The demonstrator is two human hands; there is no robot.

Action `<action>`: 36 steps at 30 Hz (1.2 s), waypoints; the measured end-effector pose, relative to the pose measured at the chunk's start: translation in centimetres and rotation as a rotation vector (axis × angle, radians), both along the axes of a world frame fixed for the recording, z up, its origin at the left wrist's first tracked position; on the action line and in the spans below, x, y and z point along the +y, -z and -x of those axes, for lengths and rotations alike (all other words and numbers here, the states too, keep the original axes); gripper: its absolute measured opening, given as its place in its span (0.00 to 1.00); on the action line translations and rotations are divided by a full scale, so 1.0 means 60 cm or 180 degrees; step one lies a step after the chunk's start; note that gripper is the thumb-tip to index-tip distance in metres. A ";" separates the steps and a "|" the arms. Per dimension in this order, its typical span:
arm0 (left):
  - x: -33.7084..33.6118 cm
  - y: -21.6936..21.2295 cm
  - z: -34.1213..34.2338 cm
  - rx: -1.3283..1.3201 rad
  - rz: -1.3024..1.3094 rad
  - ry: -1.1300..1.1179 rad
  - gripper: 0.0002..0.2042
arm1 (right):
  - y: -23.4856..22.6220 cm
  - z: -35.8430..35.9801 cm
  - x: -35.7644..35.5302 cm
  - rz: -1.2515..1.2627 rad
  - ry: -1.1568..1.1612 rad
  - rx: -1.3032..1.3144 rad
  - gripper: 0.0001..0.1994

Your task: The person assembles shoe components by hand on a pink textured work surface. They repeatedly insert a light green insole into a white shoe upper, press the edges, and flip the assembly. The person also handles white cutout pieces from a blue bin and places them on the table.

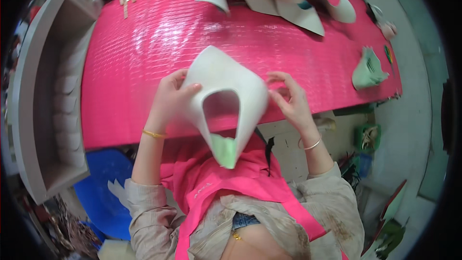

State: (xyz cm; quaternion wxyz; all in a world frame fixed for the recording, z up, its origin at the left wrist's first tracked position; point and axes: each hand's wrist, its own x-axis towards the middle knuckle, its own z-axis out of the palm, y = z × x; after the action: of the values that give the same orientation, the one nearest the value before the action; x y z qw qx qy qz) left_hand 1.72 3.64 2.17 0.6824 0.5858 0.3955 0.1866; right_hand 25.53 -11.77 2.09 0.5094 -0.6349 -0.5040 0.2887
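A white shoe upper (216, 70) with a large rounded opening is held up over the near edge of the pink table, its toe end pointing away from me. Pale green lining (224, 150) shows inside the heel end, which hangs toward my apron. My left hand (174, 95) grips the upper's left side, thumb on top and the other fingers partly hidden behind it. At the right edge, my right hand (290, 97) has its fingers curved and apart, close to the material; whether a fingertip touches it I cannot tell.
More white uppers (288, 7) lie heaped at the table's far side. A stack of pale green pieces (368, 70) sits on the right, near green-handled scissors (388, 54). A grey machine trough (67, 101) runs along the left, with a blue chair (103, 197) below it.
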 end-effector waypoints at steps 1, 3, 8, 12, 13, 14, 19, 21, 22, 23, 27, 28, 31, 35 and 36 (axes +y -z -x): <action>0.006 0.012 -0.011 0.0155 -0.0350 -0.0095 0.20 | -0.015 -0.035 -0.008 0.0177 0.0294 -0.1292 0.12; 0.020 0.043 -0.026 0.0445 -0.1070 -0.0317 0.23 | -0.017 -0.154 -0.026 -0.0410 0.1303 -0.1959 0.12; 0.056 0.062 -0.016 0.0143 -0.0920 -0.0302 0.25 | -0.014 -0.412 -0.104 0.0523 0.2728 -0.3519 0.20; 0.059 0.047 -0.014 -0.0077 -0.0853 -0.0517 0.24 | -0.027 -0.439 -0.103 0.2895 0.2839 -0.3648 0.27; 0.058 0.043 -0.015 -0.0134 -0.0790 -0.0561 0.23 | -0.019 -0.452 -0.109 0.2770 0.2746 -0.3661 0.27; 0.058 0.043 -0.019 -0.0177 -0.0808 -0.0604 0.23 | -0.002 -0.475 -0.121 0.2647 0.2651 -0.3675 0.27; 0.064 0.042 -0.018 -0.0418 -0.0869 -0.0619 0.26 | 0.003 -0.521 -0.146 0.2172 0.2677 -0.3669 0.25; 0.069 0.027 -0.017 -0.0332 -0.0888 -0.0601 0.27 | 0.013 -0.567 -0.163 0.2224 0.2720 -0.3882 0.24; 0.073 0.020 -0.019 -0.0264 -0.0898 -0.0567 0.28 | 0.025 -0.604 -0.178 0.2387 0.2708 -0.4274 0.27; 0.075 0.016 -0.017 -0.0488 -0.0783 -0.0611 0.27 | 0.026 -0.610 -0.171 0.2472 0.2520 -0.4256 0.27; 0.090 0.050 0.042 -0.0552 -0.0530 -0.0816 0.23 | 0.021 -0.576 -0.062 0.1671 0.2018 -0.4259 0.32; 0.089 0.042 0.042 -0.0099 -0.0640 -0.0887 0.23 | 0.040 -0.590 -0.044 0.0470 0.1478 -0.4226 0.28; 0.111 0.087 0.064 -0.0664 -0.1234 -0.1549 0.19 | -0.027 -0.298 0.075 0.0520 -0.0343 -0.1280 0.20; 0.069 0.070 0.100 0.1023 -0.2943 -0.2930 0.20 | -0.045 -0.025 0.151 0.0697 -0.2349 -0.1385 0.21; 0.045 0.061 0.114 0.0880 -0.3102 -0.3096 0.20 | -0.047 0.010 0.170 0.0680 -0.2501 -0.1636 0.21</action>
State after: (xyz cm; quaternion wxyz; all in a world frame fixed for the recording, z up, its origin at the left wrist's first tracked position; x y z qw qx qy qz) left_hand -5.15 6.32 -1.51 0.1246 0.5998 0.5671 0.5505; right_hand 24.93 -1.54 4.89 0.1526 -0.4959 -0.7829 0.3433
